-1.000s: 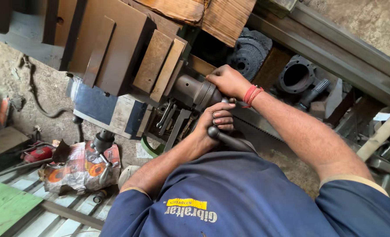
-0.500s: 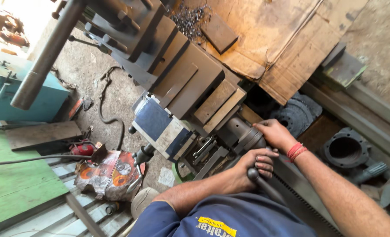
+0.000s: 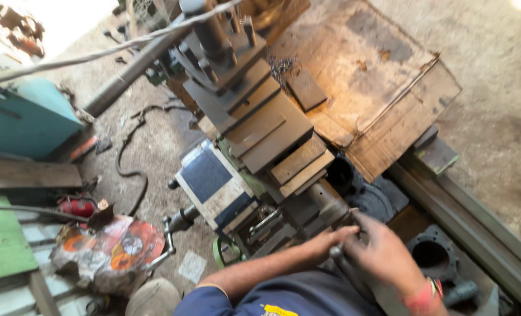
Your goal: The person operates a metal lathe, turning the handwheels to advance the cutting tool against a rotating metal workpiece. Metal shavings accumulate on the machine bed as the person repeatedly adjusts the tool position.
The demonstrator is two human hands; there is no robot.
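Partly blurred hands (image 3: 360, 248) — handle (image 3: 345, 266) half-hidden

Metal workshop, heavy machine (image 3: 254, 134), dirt floor (image 3: 494, 117)

Machine (image 3: 254, 126): stacked steel blocks, dark grey, matt, oily look. Handle (image 3: 345, 269) under the fingers (image 3: 336, 233) of left hand (image 3: 325, 240) and right hand (image 3: 383, 254): dark metal, smooth, dull sheen. Panel (image 3: 210, 178): painted metal, blue and cream, chipped. Board (image 3: 366, 82): raw wood, rough, dusty, worn edges. Rail (image 3: 477, 228): steel, grey, matt. Castings (image 3: 433, 257): black rough iron. Floor (image 3: 494, 70): rough concrete, gritty. Hose (image 3: 128, 169): black rubber. Wrapper (image 3: 117, 246): glossy crumpled plastic. Cabinet (image 3: 20, 120): teal painted metal. Sleeve (image 3: 213, 298): blue cloth.
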